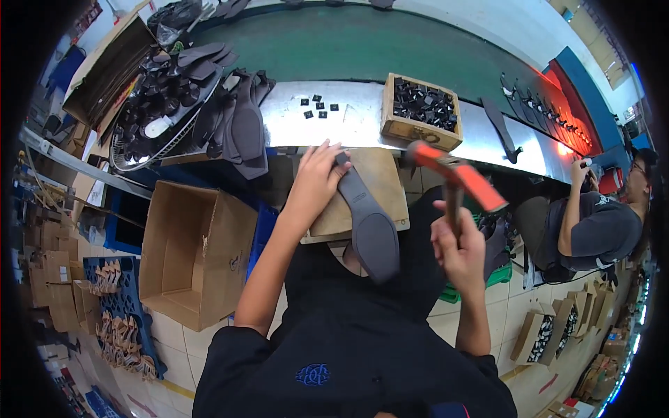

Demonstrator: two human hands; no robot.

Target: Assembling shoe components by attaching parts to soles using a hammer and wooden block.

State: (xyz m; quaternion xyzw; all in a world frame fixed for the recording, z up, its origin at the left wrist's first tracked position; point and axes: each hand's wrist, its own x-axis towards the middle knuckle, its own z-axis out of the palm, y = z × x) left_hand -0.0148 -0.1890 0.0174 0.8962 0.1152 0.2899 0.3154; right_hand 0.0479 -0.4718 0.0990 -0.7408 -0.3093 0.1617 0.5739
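My left hand is closed around the narrow heel end of a dark grey shoe sole. The sole lies slantwise over a worn wooden board in front of me, its wide toe end hanging past the near edge toward my lap. My fingers partly hide a small black block at the heel end. Raised to the right of the board, my right hand grips the handle of a hammer with an orange head. The hammer is apart from the sole.
Several small black square pieces lie on the metal ledge beside a wooden box full of similar pieces. Stacked soles and a wire basket are at left, above a cardboard box. Beyond runs a green conveyor belt. A co-worker sits at right.
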